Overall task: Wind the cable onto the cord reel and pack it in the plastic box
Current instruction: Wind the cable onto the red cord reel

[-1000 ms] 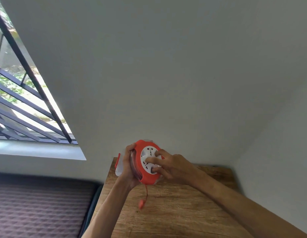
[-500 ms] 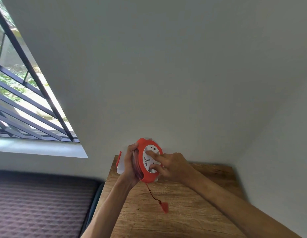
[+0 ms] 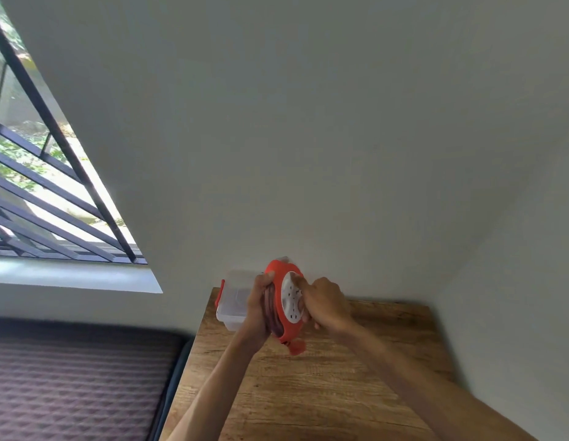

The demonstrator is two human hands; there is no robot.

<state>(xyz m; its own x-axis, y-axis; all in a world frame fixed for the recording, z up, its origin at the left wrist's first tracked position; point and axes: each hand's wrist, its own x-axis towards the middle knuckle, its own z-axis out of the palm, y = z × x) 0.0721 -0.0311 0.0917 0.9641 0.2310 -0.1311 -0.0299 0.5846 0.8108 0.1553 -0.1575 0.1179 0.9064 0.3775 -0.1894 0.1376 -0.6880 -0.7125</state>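
An orange cord reel [image 3: 278, 283] with a white socket face [image 3: 292, 301] is held upright above the wooden table [image 3: 324, 386]. My left hand [image 3: 257, 308] grips its back rim, over the wound red cable [image 3: 272, 308]. My right hand [image 3: 324, 302] is pressed on the white face, fingers curled on it. The orange plug [image 3: 296, 346] sits tight under the reel's bottom edge. A clear plastic box [image 3: 232, 300] with orange latches stands on the table's far left corner, partly hidden behind my left hand.
Grey walls close the table in at the back and on the right. A dark quilted mattress [image 3: 76, 386] lies to the left, below the table edge. A barred window [image 3: 38, 173] is at the upper left.
The loose cable that hung below the reel with the plug dangling has been drawn in; the plug is now up against the reel. My right hand has turned on the face.
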